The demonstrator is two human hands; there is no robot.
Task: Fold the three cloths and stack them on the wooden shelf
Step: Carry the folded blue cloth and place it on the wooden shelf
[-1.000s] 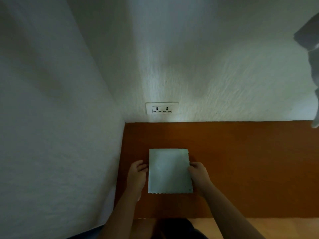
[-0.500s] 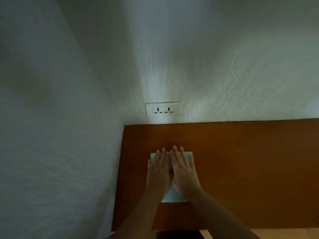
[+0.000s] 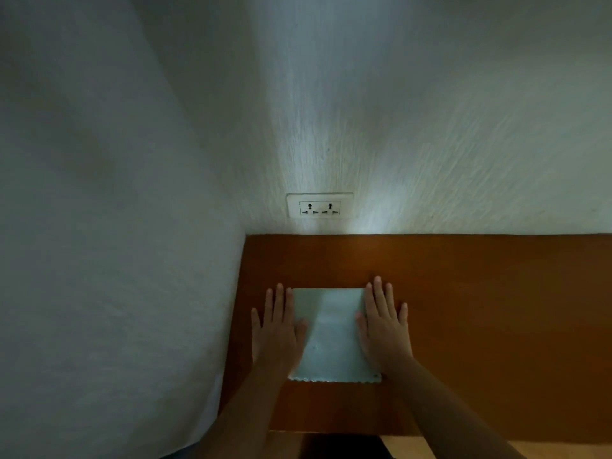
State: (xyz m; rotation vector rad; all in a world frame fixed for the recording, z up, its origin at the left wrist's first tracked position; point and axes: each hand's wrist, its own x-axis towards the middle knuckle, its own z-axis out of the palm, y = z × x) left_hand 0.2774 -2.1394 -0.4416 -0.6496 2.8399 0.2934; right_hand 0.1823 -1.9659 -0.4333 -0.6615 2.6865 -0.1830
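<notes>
— The two hands are apart now; a moment ago they lay side by side on the middle of the folded cloth (image 3: 331,336), and now each is out at one of its side edges.

— Are they gripping it?

— No. The left hand (image 3: 276,329) lies flat with its fingers straight and spread, partly over the cloth's left edge and partly on the wood. The right hand (image 3: 384,326) does the same on the right edge. Both palms are down, nothing is pinched, and both are pressing.

— And where is the cloth?

— It's on the wooden shelf (image 3: 480,309), toward its left end, near the corner where the side wall (image 3: 116,260) meets the back wall (image 3: 430,127). It is a pale, squarish fold lying flat, and its near edge is scalloped. There is a small dark mark at the near right corner, but I cannot tell what it is.

— Anything else there?

— A white double socket (image 3: 320,206) is on the back wall, just above the shelf and roughly in line with the cloth.
</notes>
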